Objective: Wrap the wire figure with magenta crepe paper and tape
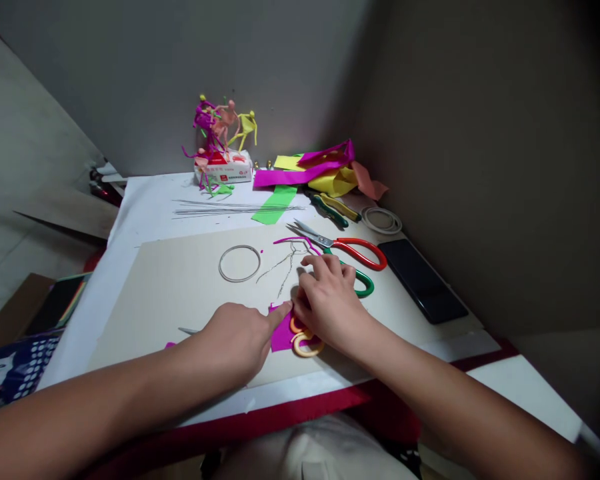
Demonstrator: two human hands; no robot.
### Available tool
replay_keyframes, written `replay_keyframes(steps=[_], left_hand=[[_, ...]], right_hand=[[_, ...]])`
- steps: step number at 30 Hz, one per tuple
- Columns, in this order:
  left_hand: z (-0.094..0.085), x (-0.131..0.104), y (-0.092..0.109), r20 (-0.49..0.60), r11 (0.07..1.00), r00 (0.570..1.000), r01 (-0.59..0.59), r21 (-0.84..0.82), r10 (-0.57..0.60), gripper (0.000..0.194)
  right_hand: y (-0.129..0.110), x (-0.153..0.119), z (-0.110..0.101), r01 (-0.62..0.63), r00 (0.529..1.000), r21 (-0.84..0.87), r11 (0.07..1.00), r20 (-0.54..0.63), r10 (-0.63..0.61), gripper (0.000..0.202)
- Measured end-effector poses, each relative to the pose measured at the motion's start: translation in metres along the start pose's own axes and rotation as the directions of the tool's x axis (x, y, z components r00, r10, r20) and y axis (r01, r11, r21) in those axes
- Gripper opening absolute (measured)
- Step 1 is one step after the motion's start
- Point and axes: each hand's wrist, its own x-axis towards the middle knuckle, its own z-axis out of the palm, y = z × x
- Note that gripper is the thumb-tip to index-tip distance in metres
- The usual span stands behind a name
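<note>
My left hand (240,340) is closed except for its outstretched index finger, which lies at the top edge of a small magenta paper piece (280,337). The fingertips of my right hand (327,293) are bent together at that same edge, meeting the left fingertip; what is between them is hidden. Beneath my right wrist show the orange-yellow loops of small scissors (307,345). A grey blade tip (187,331) sticks out past my left hand. Just beyond the hands lies a twisted wire figure (291,257), partly wrapped in magenta.
Red-handled scissors (360,252), green-handled scissors (365,285) and a black phone (423,280) lie at right. A wire ring (240,263) is left of centre. Behind are thin wires (220,209), pliers (333,212), coloured paper strips (325,170) and small figures on a box (237,167).
</note>
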Motion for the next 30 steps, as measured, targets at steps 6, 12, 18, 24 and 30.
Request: replay_keyframes(steps=[6,12,18,24,30], left_hand=[[0.002,-0.002,0.0,-0.032,1.0,0.999,0.005,-0.014,-0.006,0.053],[0.003,-0.002,0.0,-0.04,1.0,0.999,0.01,-0.006,-0.01,0.054],[0.002,-0.003,0.0,-0.03,1.0,0.999,0.013,-0.013,-0.014,0.054],[0.002,-0.003,0.001,-0.027,1.0,0.999,0.019,-0.014,-0.02,0.057],[0.003,-0.001,0.001,-0.007,1.0,1.0,0.011,-0.001,-0.011,0.059]], right_hand=[[0.0,-0.001,-0.001,-0.002,1.0,-0.009,1.0,0.008,0.002,0.016],[-0.001,0.001,0.001,-0.002,1.0,-0.03,1.0,-0.004,0.002,0.019],[-0.001,-0.001,0.002,-0.01,1.0,-0.039,0.999,-0.022,0.009,0.02],[0.001,-0.003,0.005,-0.022,0.999,-0.046,0.999,-0.036,0.021,0.021],[0.023,-0.01,-0.009,-0.059,0.987,0.053,0.997,-0.145,0.066,0.017]])
